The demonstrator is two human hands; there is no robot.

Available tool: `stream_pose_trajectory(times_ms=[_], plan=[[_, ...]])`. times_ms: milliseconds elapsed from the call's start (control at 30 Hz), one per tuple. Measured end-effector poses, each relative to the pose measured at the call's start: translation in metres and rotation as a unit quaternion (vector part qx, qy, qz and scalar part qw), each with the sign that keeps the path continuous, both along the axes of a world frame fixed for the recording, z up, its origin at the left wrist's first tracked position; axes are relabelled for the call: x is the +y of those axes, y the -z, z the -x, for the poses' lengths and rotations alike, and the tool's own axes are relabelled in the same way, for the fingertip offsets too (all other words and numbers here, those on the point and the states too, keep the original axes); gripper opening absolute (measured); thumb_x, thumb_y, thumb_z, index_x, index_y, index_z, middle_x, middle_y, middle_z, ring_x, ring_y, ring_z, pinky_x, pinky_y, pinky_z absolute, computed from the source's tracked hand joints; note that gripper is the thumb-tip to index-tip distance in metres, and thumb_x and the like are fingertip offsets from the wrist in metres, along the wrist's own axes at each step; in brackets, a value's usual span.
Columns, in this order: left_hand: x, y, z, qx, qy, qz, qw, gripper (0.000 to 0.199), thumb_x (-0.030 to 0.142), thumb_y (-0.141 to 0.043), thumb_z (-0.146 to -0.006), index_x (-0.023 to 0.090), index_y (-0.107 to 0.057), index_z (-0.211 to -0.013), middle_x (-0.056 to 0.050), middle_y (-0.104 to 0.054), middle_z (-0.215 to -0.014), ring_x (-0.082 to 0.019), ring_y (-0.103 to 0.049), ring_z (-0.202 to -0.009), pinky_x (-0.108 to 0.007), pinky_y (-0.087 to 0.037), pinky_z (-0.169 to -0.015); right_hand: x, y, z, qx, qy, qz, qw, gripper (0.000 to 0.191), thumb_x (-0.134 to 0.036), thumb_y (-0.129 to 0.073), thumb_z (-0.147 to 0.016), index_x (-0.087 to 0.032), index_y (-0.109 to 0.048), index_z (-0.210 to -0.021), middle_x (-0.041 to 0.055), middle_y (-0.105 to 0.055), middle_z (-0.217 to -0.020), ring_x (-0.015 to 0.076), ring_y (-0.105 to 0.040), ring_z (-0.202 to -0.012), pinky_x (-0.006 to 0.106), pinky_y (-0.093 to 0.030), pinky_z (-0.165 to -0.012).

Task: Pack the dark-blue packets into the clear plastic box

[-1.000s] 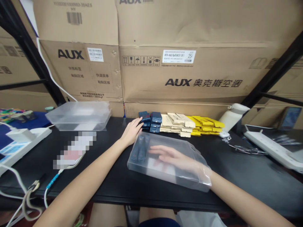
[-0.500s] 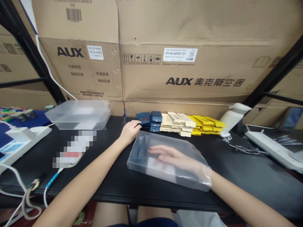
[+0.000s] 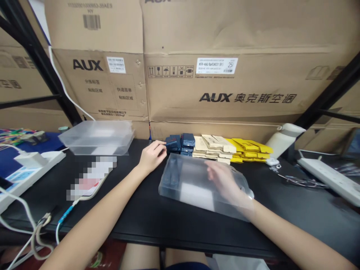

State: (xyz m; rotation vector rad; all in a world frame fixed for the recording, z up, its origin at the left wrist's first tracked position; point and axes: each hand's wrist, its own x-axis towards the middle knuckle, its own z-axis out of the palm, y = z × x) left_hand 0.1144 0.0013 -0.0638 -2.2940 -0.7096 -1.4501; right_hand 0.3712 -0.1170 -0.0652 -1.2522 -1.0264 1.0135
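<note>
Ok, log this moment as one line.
left hand: pinching dark blue flat packet | right hand: inside translucent plastic sleeve | black table

Stacked clear trays (image 3: 97, 137), white bottle (image 3: 284, 139), power strip (image 3: 329, 176), cardboard boxes (image 3: 225, 56) behind the black table (image 3: 135, 210).

Packets (image 3: 216, 147) in a row at the back of the surface (image 3: 140, 210), against the cartons (image 3: 225, 90), bottle (image 3: 282, 139) to their right. Before them, the sleeve (image 3: 191, 180), two packets inside at its left end. Far left, tray (image 3: 97, 137) behind, power strip (image 3: 30, 165) beside; another strip (image 3: 329, 176) far right.
</note>
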Motion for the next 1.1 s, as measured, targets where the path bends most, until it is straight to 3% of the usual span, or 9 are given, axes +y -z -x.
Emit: stream_pose_trajectory(times_ms=[100, 233, 367, 467, 533, 633, 767, 967, 1100], plan=[[-0.004, -0.006, -0.002, -0.046, 0.012, 0.015, 0.999, 0.009, 0.011, -0.058, -0.082, 0.018, -0.058, -0.087, -0.006, -0.069, -0.094, -0.016, -0.068, -0.087, -0.026, -0.056, -0.074, 0.003, -0.001, -0.008, 0.089, 0.056, 0.045, 0.993, 0.013, -0.028, -0.073, -0.074, -0.021, -0.069, -0.084, 0.004, -0.068, -0.083, 0.0133, -0.058, -0.061, 0.024, -0.047, -0.051], [-0.009, -0.008, -0.005, -0.071, 0.025, 0.036, 0.997, 0.025, 0.01, -0.058, -0.08, 0.016, -0.059, -0.105, -0.006, -0.066, -0.096, -0.016, -0.065, -0.088, -0.025, -0.057, -0.073, 0.003, -0.002, -0.007, 0.103, -0.064, 0.117, 0.986, 0.019, -0.033, -0.067, -0.082, -0.022, -0.068, -0.097, 0.0077, -0.07, -0.11, 0.0162, -0.068, -0.081, 0.025, -0.054, -0.064], [-0.014, -0.009, -0.007, -0.07, 0.038, 0.072, 0.994, 0.028, 0.01, -0.057, -0.082, 0.019, -0.063, -0.108, -0.006, -0.063, -0.099, -0.016, -0.064, -0.093, -0.029, -0.057, -0.081, 0.0, -0.004, 0.002, 0.089, -0.192, 0.145, 0.967, 0.023, -0.038, -0.066, -0.085, -0.02, -0.068, -0.098, 0.0092, -0.072, -0.106, 0.0204, -0.07, -0.088, 0.031, -0.055, -0.072], [-0.017, -0.011, -0.01, -0.107, 0.065, 0.133, 0.983, 0.019, 0.017, -0.06, -0.083, 0.019, -0.065, -0.102, -0.005, -0.062, -0.097, -0.016, -0.063, -0.09, -0.028, -0.058, -0.075, -0.003, -0.006, 0.006, 0.072, -0.225, 0.136, 0.962, 0.025, -0.042, -0.068, -0.083, -0.02, -0.069, -0.095, 0.0095, -0.073, -0.1, 0.0227, -0.07, -0.086, 0.034, -0.055, -0.072], [-0.019, -0.015, -0.014, -0.141, 0.103, 0.208, 0.962, 0.017, 0.027, -0.065, -0.082, 0.017, -0.064, -0.096, -0.005, -0.062, -0.096, -0.016, -0.062, -0.084, -0.027, -0.058, -0.068, -0.004, -0.008, 0.005, 0.059, -0.241, 0.128, 0.96, 0.028, -0.045, -0.068, -0.083, -0.02, -0.068, -0.095, 0.0089, -0.073, -0.097, 0.0218, -0.069, -0.081, 0.034, -0.054, -0.07], [-0.025, -0.02, -0.021, -0.171, 0.184, 0.36, 0.898, 0.026, 0.037, -0.068, -0.081, 0.015, -0.061, -0.093, -0.006, -0.065, -0.096, -0.016, -0.063, -0.082, -0.026, -0.058, -0.067, -0.002, -0.008, 0.002, 0.024, -0.295, 0.114, 0.948, 0.035, -0.048, -0.069, -0.082, -0.018, -0.066, -0.1, 0.007, -0.072, -0.09, 0.018, -0.067, -0.072, 0.03, -0.053, -0.067], [-0.035, -0.025, -0.027, -0.08, 0.291, 0.487, 0.82, 0.027, 0.037, -0.067, -0.082, 0.015, -0.062, -0.096, -0.008, -0.07, -0.098, -0.02, -0.067, -0.093, -0.034, -0.054, -0.087, 0.0, -0.008, -0.003, -0.042, -0.333, 0.083, 0.938, 0.04, -0.046, -0.073, -0.078, -0.017, -0.063, -0.104, 0.0029, -0.071, -0.078, 0.0125, -0.063, -0.061, 0.026, -0.051, -0.059], [-0.044, -0.025, -0.027, 0.046, 0.287, 0.458, 0.84, 0.032, 0.034, -0.06, -0.088, 0.017, -0.059, -0.116, -0.012, -0.067, -0.118, -0.025, -0.063, -0.109, -0.04, -0.049, -0.097, 0.013, -0.007, -0.018, -0.099, -0.306, 0.071, 0.944, 0.04, -0.041, -0.075, -0.077, -0.014, -0.066, -0.105, -0.0059, -0.059, -0.052, 0.0093, -0.054, -0.047, 0.024, -0.048, -0.055], [-0.046, -0.025, -0.027, 0.069, 0.282, 0.439, 0.85, 0.033, 0.032, -0.061, -0.087, 0.018, -0.057, -0.117, -0.013, -0.066, -0.12, -0.026, -0.063, -0.109, -0.038, -0.049, -0.095, 0.021, -0.014, -0.052, -0.04, -0.266, 0.128, 0.955, 0.029, -0.039, -0.077, -0.073, -0.016, -0.069, -0.089, 0.004, -0.073, -0.077, 0.0131, -0.067, -0.063, 0.027, -0.055, -0.064]])
